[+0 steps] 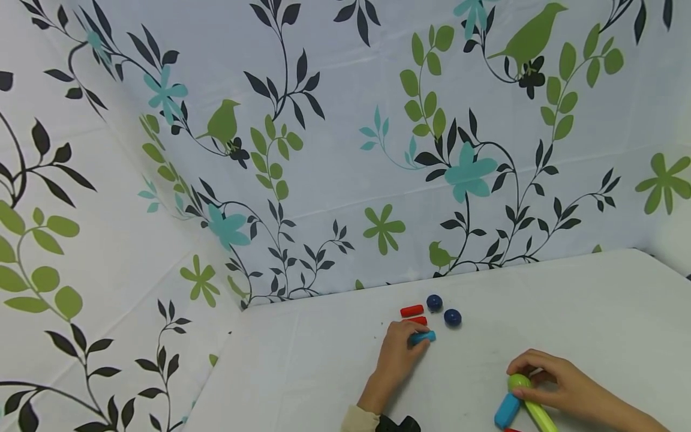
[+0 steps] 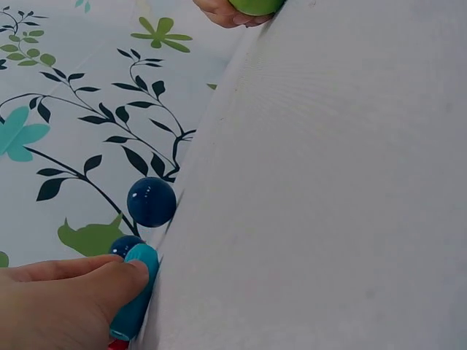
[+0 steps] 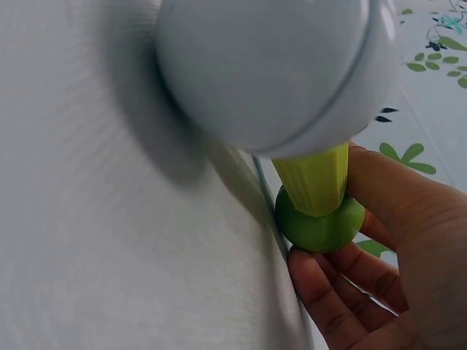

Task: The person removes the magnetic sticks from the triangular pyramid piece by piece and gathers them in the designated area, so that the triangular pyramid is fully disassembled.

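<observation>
Light-blue and smooth, a short rod (image 1: 423, 338) was pinched between the left hand's (image 1: 396, 353) thumb and fingers, near red rods (image 1: 412, 311) and round navy balls (image 1: 452, 318) on the white table (image 1: 313, 372); the right hand's (image 1: 564, 379) curled fingers gripped a green ball (image 3: 321, 227) touching a faceted yellow-green stick (image 1: 540, 416).

The left hand (image 1: 398, 351) pinches, with its left thumb (image 2: 120, 281) close to its bent left fingers (image 2: 51, 268). The left wrist (image 1: 373, 390) is behind them. The right hand (image 1: 558, 379) pinches too, its right fingers (image 3: 314, 284) bent and the right arm (image 1: 621, 411) behind them.
</observation>
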`<control>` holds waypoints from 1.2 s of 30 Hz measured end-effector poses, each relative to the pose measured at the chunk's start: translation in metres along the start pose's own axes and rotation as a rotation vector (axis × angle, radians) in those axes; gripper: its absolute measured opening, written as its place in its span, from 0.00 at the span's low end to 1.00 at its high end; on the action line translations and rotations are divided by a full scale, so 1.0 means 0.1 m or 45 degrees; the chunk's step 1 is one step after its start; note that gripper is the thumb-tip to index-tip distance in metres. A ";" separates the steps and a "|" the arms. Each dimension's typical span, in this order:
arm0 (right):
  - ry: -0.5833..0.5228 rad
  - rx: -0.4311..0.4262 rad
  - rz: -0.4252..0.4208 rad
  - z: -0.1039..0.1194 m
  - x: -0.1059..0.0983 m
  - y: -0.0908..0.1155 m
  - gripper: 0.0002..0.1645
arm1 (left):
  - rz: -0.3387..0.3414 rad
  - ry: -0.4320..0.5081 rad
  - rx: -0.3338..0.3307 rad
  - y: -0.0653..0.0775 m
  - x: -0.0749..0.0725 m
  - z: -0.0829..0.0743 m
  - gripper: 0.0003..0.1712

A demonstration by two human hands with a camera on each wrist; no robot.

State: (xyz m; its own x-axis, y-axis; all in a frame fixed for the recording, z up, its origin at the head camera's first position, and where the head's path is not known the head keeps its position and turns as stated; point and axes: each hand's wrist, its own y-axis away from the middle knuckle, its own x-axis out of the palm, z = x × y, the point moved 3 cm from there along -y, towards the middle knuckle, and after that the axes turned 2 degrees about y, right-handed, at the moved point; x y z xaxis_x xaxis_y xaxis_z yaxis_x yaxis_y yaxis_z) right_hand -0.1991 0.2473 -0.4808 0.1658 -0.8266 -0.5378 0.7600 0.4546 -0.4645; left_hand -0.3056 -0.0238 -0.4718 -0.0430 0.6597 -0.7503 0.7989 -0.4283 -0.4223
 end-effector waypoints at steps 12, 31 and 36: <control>-0.002 -0.005 -0.005 0.00 0.00 0.00 0.16 | -0.097 -0.052 -0.073 0.02 -0.01 0.02 0.09; 0.016 0.025 -0.034 0.00 0.00 0.00 0.15 | -0.187 0.030 -0.018 0.02 -0.04 -0.04 0.08; 0.004 0.092 -0.040 -0.02 -0.02 0.01 0.15 | -0.225 0.029 0.122 0.03 -0.03 -0.09 0.09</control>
State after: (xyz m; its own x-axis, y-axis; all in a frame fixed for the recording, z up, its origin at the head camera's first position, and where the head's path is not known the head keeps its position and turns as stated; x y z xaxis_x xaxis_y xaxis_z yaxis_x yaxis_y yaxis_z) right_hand -0.1997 0.2503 -0.4817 0.1391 -0.8389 -0.5261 0.8084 0.4031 -0.4290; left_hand -0.2978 -0.0211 -0.4660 -0.1628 0.7431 -0.6490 0.7194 -0.3608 -0.5935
